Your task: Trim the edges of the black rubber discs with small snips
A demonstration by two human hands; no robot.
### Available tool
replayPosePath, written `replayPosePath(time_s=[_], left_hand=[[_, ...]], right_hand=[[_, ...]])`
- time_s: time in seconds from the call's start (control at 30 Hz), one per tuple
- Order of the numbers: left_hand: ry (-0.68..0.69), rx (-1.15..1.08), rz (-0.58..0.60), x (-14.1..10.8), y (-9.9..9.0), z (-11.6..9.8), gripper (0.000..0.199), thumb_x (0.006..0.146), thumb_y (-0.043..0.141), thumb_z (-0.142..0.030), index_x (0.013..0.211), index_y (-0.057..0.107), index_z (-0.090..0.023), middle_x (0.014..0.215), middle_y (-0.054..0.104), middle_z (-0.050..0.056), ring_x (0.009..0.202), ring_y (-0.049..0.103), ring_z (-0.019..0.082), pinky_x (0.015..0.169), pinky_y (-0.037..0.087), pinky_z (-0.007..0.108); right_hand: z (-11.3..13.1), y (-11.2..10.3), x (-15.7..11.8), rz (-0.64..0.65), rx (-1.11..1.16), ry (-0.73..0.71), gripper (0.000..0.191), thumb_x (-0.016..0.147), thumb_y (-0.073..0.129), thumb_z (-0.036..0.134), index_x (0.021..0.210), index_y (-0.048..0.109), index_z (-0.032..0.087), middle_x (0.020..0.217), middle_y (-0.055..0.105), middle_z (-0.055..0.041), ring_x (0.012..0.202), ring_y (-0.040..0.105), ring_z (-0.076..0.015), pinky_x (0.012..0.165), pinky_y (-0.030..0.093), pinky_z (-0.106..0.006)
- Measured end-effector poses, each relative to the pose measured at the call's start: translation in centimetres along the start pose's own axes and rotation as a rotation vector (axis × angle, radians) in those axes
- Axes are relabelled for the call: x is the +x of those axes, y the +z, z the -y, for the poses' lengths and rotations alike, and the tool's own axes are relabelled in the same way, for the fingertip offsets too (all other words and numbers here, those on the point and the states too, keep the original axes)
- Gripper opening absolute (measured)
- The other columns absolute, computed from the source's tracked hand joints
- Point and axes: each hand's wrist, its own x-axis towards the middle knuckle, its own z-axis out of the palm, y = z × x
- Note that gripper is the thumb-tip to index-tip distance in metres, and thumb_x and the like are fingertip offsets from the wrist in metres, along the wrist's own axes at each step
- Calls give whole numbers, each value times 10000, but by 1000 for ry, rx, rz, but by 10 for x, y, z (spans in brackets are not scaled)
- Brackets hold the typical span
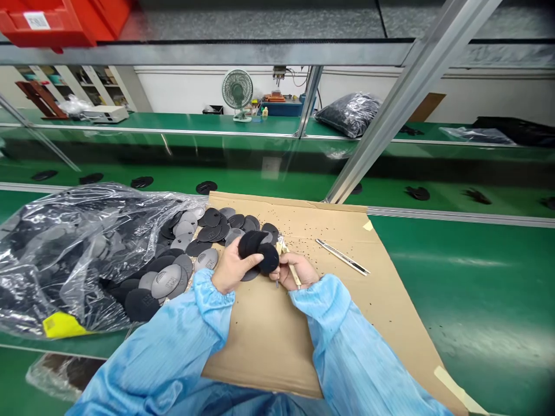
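My left hand (229, 268) is closed around several black round pads (250, 245), fanned out, with the thumb pressed on their near edge. Close beside them, my right hand (303, 271) is wrapped round a pair of nippers (295, 276) with cream handles. The nippers' head is close to the right edge of the front pad; whether it touches is too small to tell. Loose black and grey oval pads (168, 280) lie heaped at the left, some with embossed marks. They spill from a clear plastic bag (78, 254) onto the cardboard sheet (269, 341).
A slim cream utility knife (342, 256) and scattered black specks lie on the cardboard. Beyond it, small black piles (206, 187) sit spaced along a green surface. A metal post (390, 110) slants down at the right. A red bin (65, 23) stands overhead at the left.
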Motion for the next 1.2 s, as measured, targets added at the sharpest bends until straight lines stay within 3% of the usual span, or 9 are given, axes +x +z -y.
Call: replayPosePath(time_s=[0.1,0.17,0.27,0.37,0.7,0.87,1.03,1.2], left_hand=[[-13,61,-57,0,-1,1,492,622,812,-268,1060,614,-158,1012,678,71,940,631,204,838,516,318],[-60,1,-80,0,0,1,480,648,793,-299,1068,603,-164,1002,675,71,888,641,208,769,548,339],[-110,-74,-77,0,1,-1,486,663,782,-321,1080,586,-164,982,672,73,818,649,204,683,571,343],[-117,-77,-42,-1,2,-2,470,667,780,-325,1064,589,-159,955,674,71,775,653,194,661,576,335],[-131,-62,-46,-3,1,0,458,628,809,-296,1013,603,-161,935,672,63,716,654,179,650,585,341],[-147,-75,-6,-4,1,0,436,622,812,-307,973,612,-143,880,679,72,734,662,202,642,583,343],[-150,-87,47,-5,1,0,435,631,809,-297,991,622,-142,904,682,82,775,666,215,666,580,349],[-141,-104,75,-5,1,2,388,613,822,-284,919,640,-133,836,688,75,747,660,201,704,572,358]], right_hand=[[-5,3,2,-66,-27,-53,213,616,615,327,764,541,192,548,473,27,467,422,-122,473,374,-259],[-8,5,3,-173,-109,-182,289,665,647,428,802,545,194,608,505,21,505,459,-126,505,392,-259],[-11,7,1,-320,-401,-437,304,697,666,454,811,565,191,642,506,28,560,456,-119,554,389,-247],[-12,8,-1,-405,-663,-562,233,734,639,401,803,579,187,625,492,35,566,427,-116,560,371,-244],[-17,9,1,-449,-669,-561,224,755,619,400,813,576,187,663,536,21,587,478,-128,582,417,-256],[-16,9,0,-362,-558,-542,319,730,684,413,933,602,181,816,633,-20,722,575,-167,693,486,-292],[-15,11,1,-303,-416,-495,346,664,757,412,876,608,184,760,606,-3,687,554,-154,654,489,-277],[-13,15,0,-321,-227,-418,448,513,847,366,820,571,193,674,564,34,601,526,-129,587,482,-262]])
